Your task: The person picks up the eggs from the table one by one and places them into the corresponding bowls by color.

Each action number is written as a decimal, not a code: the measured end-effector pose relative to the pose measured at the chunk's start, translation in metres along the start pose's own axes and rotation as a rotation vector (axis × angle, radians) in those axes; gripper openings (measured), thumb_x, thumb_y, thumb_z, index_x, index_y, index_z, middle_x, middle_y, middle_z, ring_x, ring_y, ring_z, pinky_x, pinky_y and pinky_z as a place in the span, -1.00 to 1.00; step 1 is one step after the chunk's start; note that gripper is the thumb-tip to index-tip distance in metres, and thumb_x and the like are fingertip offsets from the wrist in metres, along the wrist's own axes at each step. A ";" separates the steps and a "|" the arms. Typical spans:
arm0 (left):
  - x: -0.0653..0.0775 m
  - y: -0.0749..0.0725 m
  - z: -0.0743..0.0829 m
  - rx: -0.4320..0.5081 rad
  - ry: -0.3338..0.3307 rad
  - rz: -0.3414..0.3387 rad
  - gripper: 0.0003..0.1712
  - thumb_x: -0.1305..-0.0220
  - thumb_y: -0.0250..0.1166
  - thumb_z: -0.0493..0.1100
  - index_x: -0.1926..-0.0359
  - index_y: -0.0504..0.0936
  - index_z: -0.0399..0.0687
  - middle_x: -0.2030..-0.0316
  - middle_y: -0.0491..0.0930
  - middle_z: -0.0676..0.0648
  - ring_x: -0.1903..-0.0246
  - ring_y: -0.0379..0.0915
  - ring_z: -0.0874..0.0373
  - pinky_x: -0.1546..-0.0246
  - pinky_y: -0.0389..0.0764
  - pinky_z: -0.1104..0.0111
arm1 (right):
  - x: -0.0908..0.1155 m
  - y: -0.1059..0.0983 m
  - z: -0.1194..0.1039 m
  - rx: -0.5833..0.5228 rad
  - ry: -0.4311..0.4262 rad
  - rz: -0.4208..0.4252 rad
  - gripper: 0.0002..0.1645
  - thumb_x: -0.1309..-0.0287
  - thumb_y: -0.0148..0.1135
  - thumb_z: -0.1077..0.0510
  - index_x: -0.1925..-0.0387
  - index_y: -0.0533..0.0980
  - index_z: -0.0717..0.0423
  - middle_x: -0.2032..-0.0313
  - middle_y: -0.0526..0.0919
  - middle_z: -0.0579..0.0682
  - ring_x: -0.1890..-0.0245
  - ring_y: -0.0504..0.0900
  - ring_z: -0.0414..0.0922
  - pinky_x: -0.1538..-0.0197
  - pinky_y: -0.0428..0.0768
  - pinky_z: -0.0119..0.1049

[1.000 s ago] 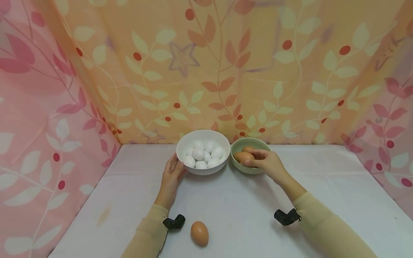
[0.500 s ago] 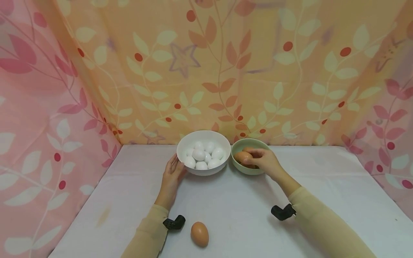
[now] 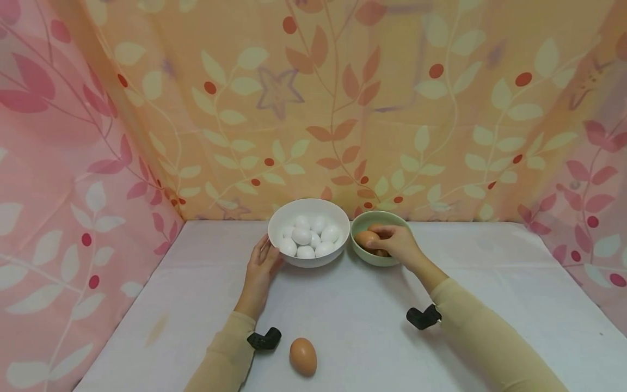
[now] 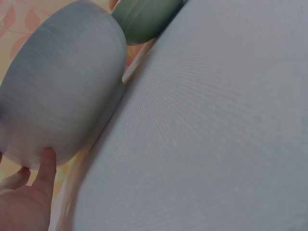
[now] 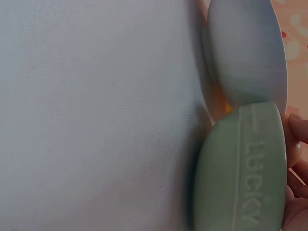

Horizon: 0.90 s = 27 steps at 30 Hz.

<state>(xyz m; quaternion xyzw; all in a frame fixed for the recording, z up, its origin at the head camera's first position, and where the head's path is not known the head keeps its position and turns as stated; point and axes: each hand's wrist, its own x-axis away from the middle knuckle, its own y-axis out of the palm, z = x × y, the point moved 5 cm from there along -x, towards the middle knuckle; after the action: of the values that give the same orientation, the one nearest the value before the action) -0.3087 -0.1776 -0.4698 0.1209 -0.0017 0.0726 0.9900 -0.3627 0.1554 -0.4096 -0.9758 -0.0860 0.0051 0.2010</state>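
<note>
My left hand [image 3: 259, 269] rests against the near left side of a white bowl [image 3: 308, 262], which holds several white eggs [image 3: 301, 236]. In the left wrist view, the thumb [image 4: 46, 168] lies along the bowl's outer wall and the other fingers touch it farther left. With thumb and fingers, my right hand [image 3: 399, 246] pinches a brown egg [image 3: 364, 238] inside a small green bowl [image 3: 374, 261]. Other brown eggs lie under and behind it, partly hidden by the hand. The right wrist view shows raised "LUCKY" lettering on the green bowl's outside.
A single brown egg [image 3: 303, 356] lies on the white tablecloth [image 3: 352, 326] near the front, close to the left sleeve. Both bowls stand side by side near the back edge, against a patterned orange curtain [image 3: 333, 109]. Black wrist cameras stick out from both sleeves.
The right wrist and forearm have shifted slightly left, while the right fingers stay at the brown egg in the green bowl. The left hand and the bowls have not visibly moved.
</note>
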 end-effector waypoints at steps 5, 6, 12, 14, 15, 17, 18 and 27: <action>0.001 0.001 0.002 -0.002 0.005 0.002 -0.28 -0.46 0.18 -0.06 -0.53 0.10 0.13 -0.56 0.04 -0.02 -0.49 0.09 0.13 -0.39 0.40 0.21 | -0.004 0.004 -0.001 0.016 0.036 -0.009 -0.37 -0.14 0.44 0.16 -0.20 0.50 0.33 -0.05 0.64 0.29 0.44 0.59 -0.24 0.32 0.66 -0.46; 0.001 0.001 0.002 -0.001 0.005 0.001 -0.27 -0.46 0.18 -0.06 -0.53 0.10 0.13 -0.56 0.03 -0.02 -0.49 0.09 0.13 -0.39 0.40 0.21 | -0.004 0.005 -0.001 0.018 0.043 -0.010 -0.37 -0.14 0.44 0.16 -0.21 0.50 0.33 -0.07 0.63 0.30 0.43 0.58 -0.25 0.32 0.66 -0.47; 0.001 0.001 0.002 0.008 0.006 -0.005 -0.27 -0.46 0.19 -0.06 -0.53 0.09 0.13 -0.56 0.03 -0.01 -0.49 0.10 0.13 -0.39 0.41 0.22 | -0.006 0.006 -0.001 0.037 0.051 -0.006 -0.36 -0.13 0.44 0.16 -0.21 0.49 0.34 -0.10 0.61 0.32 0.42 0.57 -0.31 0.32 0.65 -0.52; 0.001 0.001 0.002 0.005 0.009 -0.005 -0.27 -0.46 0.19 -0.06 -0.53 0.09 0.13 -0.56 0.04 -0.01 -0.49 0.10 0.13 -0.39 0.41 0.22 | -0.007 0.006 -0.001 0.042 0.047 -0.005 -0.35 -0.13 0.45 0.16 -0.21 0.49 0.35 -0.10 0.61 0.32 0.42 0.57 -0.32 0.32 0.65 -0.52; 0.001 0.001 0.002 0.006 0.010 -0.004 -0.27 -0.46 0.19 -0.06 -0.53 0.09 0.13 -0.56 0.04 -0.01 -0.48 0.10 0.13 -0.39 0.41 0.22 | -0.007 0.007 -0.001 0.044 0.045 -0.006 -0.35 -0.13 0.45 0.15 -0.21 0.49 0.36 -0.11 0.61 0.32 0.42 0.57 -0.33 0.32 0.65 -0.52; 0.001 0.001 0.002 0.007 0.010 -0.002 -0.27 -0.46 0.19 -0.06 -0.53 0.10 0.13 -0.55 0.04 -0.01 -0.49 0.10 0.14 -0.39 0.40 0.21 | -0.008 0.007 0.000 0.041 0.057 -0.002 -0.36 -0.13 0.45 0.15 -0.21 0.50 0.34 -0.11 0.62 0.31 0.40 0.58 -0.33 0.30 0.66 -0.52; 0.001 0.002 0.002 0.007 0.009 -0.001 -0.28 -0.46 0.18 -0.06 -0.53 0.10 0.13 -0.56 0.04 -0.01 -0.49 0.09 0.14 -0.40 0.40 0.21 | -0.008 0.007 0.000 0.044 0.062 0.000 -0.36 -0.13 0.45 0.14 -0.20 0.50 0.33 -0.11 0.62 0.30 0.38 0.58 -0.32 0.29 0.66 -0.52; 0.003 0.002 0.003 0.010 0.000 0.004 -0.28 -0.47 0.18 -0.07 -0.53 0.10 0.12 -0.56 0.04 -0.01 -0.49 0.08 0.14 -0.41 0.39 0.22 | -0.008 0.008 0.000 0.091 0.039 0.022 -0.38 -0.15 0.44 0.10 -0.18 0.53 0.31 -0.13 0.62 0.28 0.18 0.59 -0.20 0.31 0.61 -0.57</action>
<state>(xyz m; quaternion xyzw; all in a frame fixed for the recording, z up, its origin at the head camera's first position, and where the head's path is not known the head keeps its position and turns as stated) -0.3065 -0.1759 -0.4668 0.1259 -0.0017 0.0746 0.9892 -0.3691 0.1468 -0.4133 -0.9665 -0.0710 -0.0079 0.2466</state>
